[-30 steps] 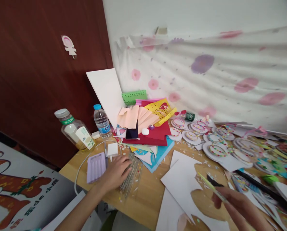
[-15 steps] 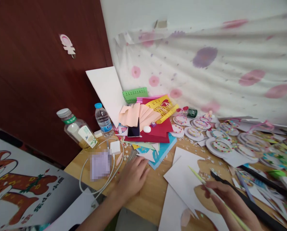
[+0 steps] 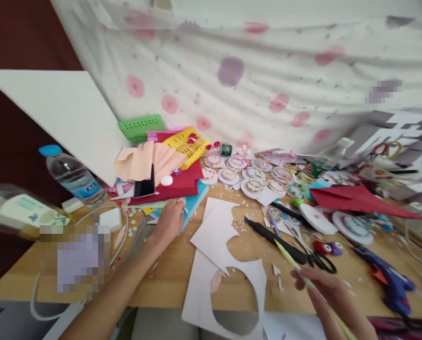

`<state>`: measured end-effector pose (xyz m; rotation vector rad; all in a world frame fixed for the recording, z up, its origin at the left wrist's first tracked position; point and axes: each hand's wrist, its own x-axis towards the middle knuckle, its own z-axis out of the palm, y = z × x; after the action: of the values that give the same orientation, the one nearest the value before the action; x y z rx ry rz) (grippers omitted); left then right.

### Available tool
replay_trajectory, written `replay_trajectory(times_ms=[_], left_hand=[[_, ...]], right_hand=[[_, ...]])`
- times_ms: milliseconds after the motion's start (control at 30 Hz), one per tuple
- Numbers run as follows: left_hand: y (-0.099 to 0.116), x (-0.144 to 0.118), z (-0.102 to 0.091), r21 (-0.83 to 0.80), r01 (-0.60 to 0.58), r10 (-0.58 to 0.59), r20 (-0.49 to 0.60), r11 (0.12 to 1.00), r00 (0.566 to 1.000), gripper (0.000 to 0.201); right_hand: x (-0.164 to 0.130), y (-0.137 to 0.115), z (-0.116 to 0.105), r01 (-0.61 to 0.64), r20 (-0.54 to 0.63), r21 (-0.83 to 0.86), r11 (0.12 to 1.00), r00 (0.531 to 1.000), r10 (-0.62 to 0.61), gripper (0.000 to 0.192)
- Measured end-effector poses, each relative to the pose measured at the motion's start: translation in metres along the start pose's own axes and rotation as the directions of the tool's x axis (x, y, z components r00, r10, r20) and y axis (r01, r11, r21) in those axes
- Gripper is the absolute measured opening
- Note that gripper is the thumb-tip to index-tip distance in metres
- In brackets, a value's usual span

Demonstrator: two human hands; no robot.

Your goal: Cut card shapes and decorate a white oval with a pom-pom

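Green stick (image 3: 296, 263) pinched in right hand (image 3: 329, 295); left hand (image 3: 168, 224) fingers curled on blue paper (image 3: 193, 204)

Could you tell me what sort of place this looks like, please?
Probably a home or classroom craft table. The wooden tabletop is strewn with coloured paper sheets, decorated paper discs, scissors and a blue glue gun, with a floral cloth hung behind.

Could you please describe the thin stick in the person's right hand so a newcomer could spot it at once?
Start at the wooden table and find the right hand at its near right edge. The stick rises from that hand's fingers, pointing up and left. It is pale yellow-green and far thinner than the black tool lying just beyond it.
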<state>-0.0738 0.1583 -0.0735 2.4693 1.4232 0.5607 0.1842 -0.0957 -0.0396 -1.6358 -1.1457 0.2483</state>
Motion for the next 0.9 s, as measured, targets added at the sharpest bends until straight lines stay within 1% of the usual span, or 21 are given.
replay_trajectory(times_ms=[100,167,267,300,367,433,467,500,533,567,600,633,667,700,767,833,900], left_hand=[[-0.003,0.001,0.0,-0.07,0.021,-0.025,-0.053,0.997,0.998,0.027],[-0.005,0.0,-0.002,-0.128,0.027,-0.036,-0.067,0.991,0.997,0.023],[-0.002,-0.005,-0.009,-0.249,0.027,-0.047,-0.072,0.968,0.996,0.015],[0.001,-0.007,-0.013,-0.299,0.029,-0.053,-0.073,0.954,0.996,0.011],[0.011,-0.014,-0.022,-0.409,0.041,-0.078,-0.073,0.912,0.994,0.007],[0.026,-0.026,-0.034,-0.524,0.066,-0.117,-0.066,0.849,0.991,0.014],[0.036,-0.033,-0.04,-0.599,0.088,-0.148,-0.052,0.796,0.988,0.018],[0.046,-0.041,-0.047,-0.688,0.118,-0.191,-0.03,0.716,0.981,0.022],[0.056,-0.049,-0.053,-0.862,0.185,-0.27,0.058,0.472,0.961,0.022],[0.065,-0.056,-0.058,-0.947,0.236,-0.307,0.163,0.216,0.938,0.024],[0.074,-0.063,-0.062,-0.963,0.269,-0.309,0.252,0.013,0.917,0.026],[0.082,-0.07,-0.066,-0.947,0.287,-0.293,0.317,-0.143,0.902,0.027],[0.088,-0.075,-0.068,-0.925,0.297,-0.272,0.356,-0.236,0.894,0.027],[0.093,-0.079,-0.07,-0.906,0.307,-0.252,0.382,-0.292,0.889,0.026],[0.098,-0.084,-0.071,-0.884,0.322,-0.22,0.407,-0.339,0.887,0.021],[0.101,-0.087,-0.072,-0.874,0.337,-0.195,0.42,-0.351,0.886,0.018],[0.102,-0.088,-0.071,-0.874,0.345,-0.178,0.421,-0.343,0.89,0.016]], right_hand=[[0.003,-0.001,-0.007,-0.011,-0.011,0.015,1.0,1.0,0.012,0.023],[0.007,-0.001,-0.008,0.017,0.045,0.009,1.0,0.999,-0.017,0.02],[0.014,-0.004,-0.003,0.108,0.145,0.062,0.992,0.983,-0.116,0.016],[0.016,-0.005,0.001,0.12,0.173,0.105,0.987,0.975,-0.137,0.014],[0.018,-0.011,0.01,0.098,0.223,0.24,0.966,0.963,-0.153,0.011],[0.021,-0.02,0.02,0.04,0.281,0.406,0.913,0.945,-0.166,0.007],[0.021,-0.026,0.025,0.012,0.303,0.483,0.876,0.936,-0.18,0.005],[0.022,-0.031,0.03,-0.012,0.321,0.547,0.837,0.927,-0.196,0.005],[0.023,-0.037,0.034,-0.031,0.333,0.599,0.8,0.918,-0.214,0.006],[0.024,-0.043,0.037,-0.043,0.341,0.638,0.769,0.911,-0.232,0.006],[0.025,-0.048,0.04,-0.052,0.343,0.667,0.743,0.907,-0.245,0.007],[0.025,-0.052,0.041,-0.059,0.344,0.685,0.726,0.905,-0.251,0.007],[0.026,-0.056,0.043,-0.066,0.349,0.695,0.716,0.902,-0.256,0.006],[0.026,-0.058,0.043,-0.071,0.359,0.7,0.711,0.896,-0.263,0.006],[0.026,-0.062,0.043,-0.082,0.393,0.687,0.722,0.878,-0.274,0.006],[0.025,-0.063,0.043,-0.089,0.427,0.665,0.741,0.86,-0.28,0.007],[0.024,-0.064,0.043,-0.084,0.445,0.644,0.76,0.85,-0.283,0.007]])
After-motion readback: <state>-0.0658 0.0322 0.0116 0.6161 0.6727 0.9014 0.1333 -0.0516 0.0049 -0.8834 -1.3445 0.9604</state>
